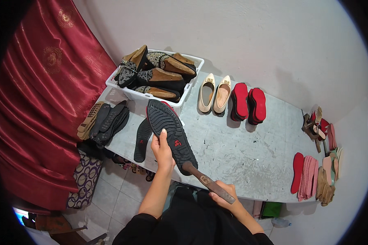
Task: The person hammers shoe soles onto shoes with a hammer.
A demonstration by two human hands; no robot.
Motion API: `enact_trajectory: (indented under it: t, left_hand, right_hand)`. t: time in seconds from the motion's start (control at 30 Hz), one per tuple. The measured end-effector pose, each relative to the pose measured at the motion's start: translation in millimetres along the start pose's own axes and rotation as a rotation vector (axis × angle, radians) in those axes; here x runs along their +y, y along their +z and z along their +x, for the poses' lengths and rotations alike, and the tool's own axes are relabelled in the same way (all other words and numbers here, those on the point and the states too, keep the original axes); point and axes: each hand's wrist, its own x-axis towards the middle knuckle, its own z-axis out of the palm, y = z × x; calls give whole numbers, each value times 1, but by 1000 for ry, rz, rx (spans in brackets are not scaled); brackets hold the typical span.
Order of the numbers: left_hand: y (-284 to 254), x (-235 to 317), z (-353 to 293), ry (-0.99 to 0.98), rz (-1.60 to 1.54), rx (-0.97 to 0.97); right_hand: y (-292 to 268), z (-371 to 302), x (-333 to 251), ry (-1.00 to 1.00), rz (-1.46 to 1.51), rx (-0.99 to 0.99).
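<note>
My left hand (163, 153) grips a black ridged shoe sole (167, 126) by its side, thumb across the tread. A strip of red shows along the sole's far edge, and its underside faces up. In my right hand (225, 192) is a hammer (207, 182) with a worn wooden handle. The hammer's rounded end lies over the heel of the sole; whether the two touch, I cannot tell. On the table just left of the held sole rests a second black sole (142, 143).
A white plastic basket (192, 77) holds several shoes on wooden lasts. Right of it stand cream flats (214, 96) and red-topped stacked soles (249, 104). Dark soles (108, 122) lie at the grey table's (225, 155) left. Pink insoles (308, 177) and tools (315, 124) sit at its right.
</note>
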Motion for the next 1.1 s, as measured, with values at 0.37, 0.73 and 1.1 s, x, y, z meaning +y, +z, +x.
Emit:
enact_trajectory:
  t: [0.37,0.73,1.1]
  left_hand:
    - [6,10,-19,-26,-31,-19]
    - [10,7,-39,-75,44,-38]
    - [16,2,-66,-167,49,-138]
  right_hand:
    - [-1,16,-14,-37,-13,31]
    - [-2,26,-19,-96,-112,134]
    - [7,26,-6,-13,36,252]
